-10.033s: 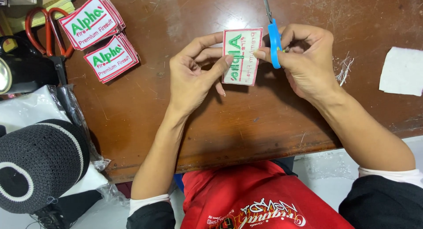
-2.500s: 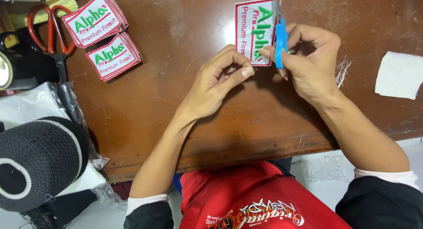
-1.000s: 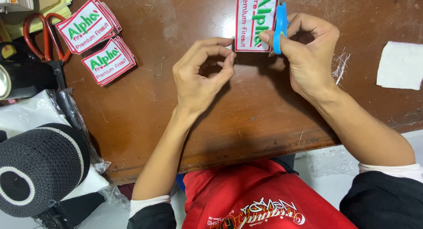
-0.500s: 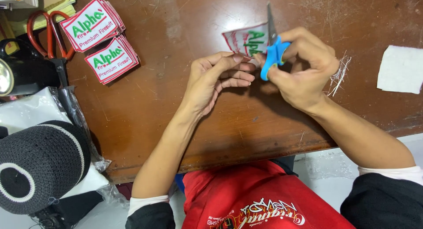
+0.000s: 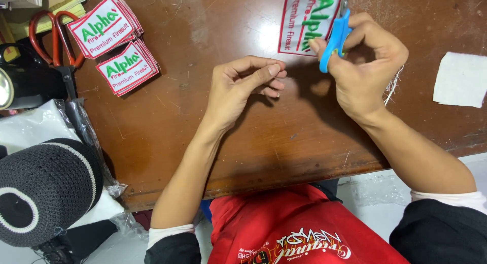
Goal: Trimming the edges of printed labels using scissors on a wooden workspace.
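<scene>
Leftmost, a black knitted cap (image 5: 43,190) with a white band sits below the bench edge, over clear plastic wrap (image 5: 83,137). Above it, red-handled scissors (image 5: 53,38) lie at the far left of the brown wooden bench (image 5: 203,122), beside some yellow paper; no container shows its contents clearly. Next come 2 small stacks of patches (image 5: 114,43), rectangular, white with red borders and green lettering, one stack behind the other and both tilted. The left hand (image 5: 238,89) rests mid-bench with its fingers loosely curled, thumb and forefinger pinched narrow; whether anything thin sits between them I cannot tell. Farther back lies a single patch (image 5: 304,23) of the same kind, flat on the bench with its long side running away from the person, just beyond the right hand (image 5: 362,66). That hand grips small blue-handled scissors (image 5: 332,38), whose handles overlap the patch's right edge. Loose white threads (image 5: 391,84) lie just right of the hand, and a plain white fabric square (image 5: 459,80) sits near the bench's right end.
</scene>
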